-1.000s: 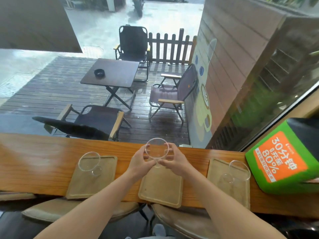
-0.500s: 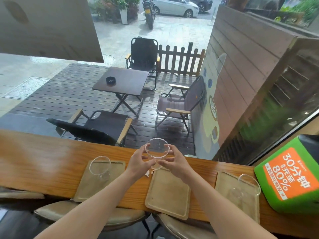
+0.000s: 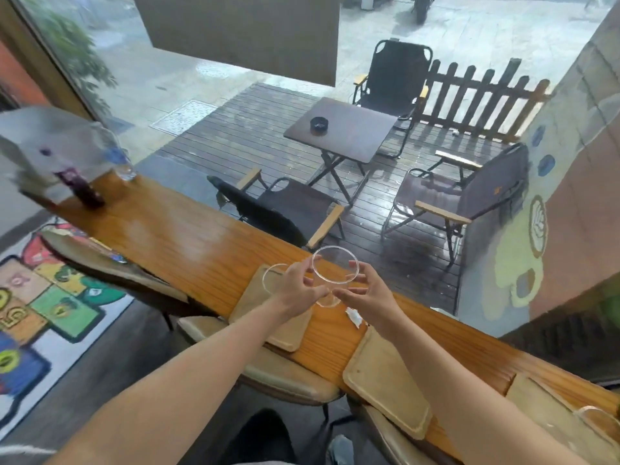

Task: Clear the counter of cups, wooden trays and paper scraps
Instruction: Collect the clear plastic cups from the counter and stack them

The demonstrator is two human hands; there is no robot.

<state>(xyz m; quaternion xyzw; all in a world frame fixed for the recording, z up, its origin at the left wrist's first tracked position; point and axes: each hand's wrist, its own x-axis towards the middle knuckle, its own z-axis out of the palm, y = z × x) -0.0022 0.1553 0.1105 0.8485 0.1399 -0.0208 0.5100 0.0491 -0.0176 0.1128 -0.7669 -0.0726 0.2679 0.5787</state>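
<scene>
Between the fingertips of both hands, a clear glass cup (image 3: 335, 266) is sitting tilted, its round mouth facing up toward the camera; the fingers (image 3: 307, 267) of the left hand (image 3: 297, 285) are curling round its left side, while the right hand (image 3: 365, 293) is cupping its right side, one fingertip touching the rim and the thumb reaching toward the base; both hands are gripping lightly, neither one closing fully. The cup is hanging over the wooden counter (image 3: 188, 243), above the bare strip between two wooden trays; whether its base is touching the wood cannot be told. Just behind the left hand, a second glass cup (image 3: 267, 280) is standing on the left tray (image 3: 285, 333), its rim partly hidden by the knuckles; a white paper scrap (image 3: 354, 317) is lying on the counter just beside the right wrist, near the far corner of the middle tray (image 3: 385, 387); further right, the right tray (image 3: 533, 397) is carrying a third glass cup (image 3: 600, 427) at the picture's corner. At the counter's far left end a plastic bottle (image 3: 122, 162) is standing near a blurred dark purple object (image 3: 85, 193); beyond the window a folding table (image 3: 345, 135) is bearing a black ashtray (image 3: 318, 124).
</scene>
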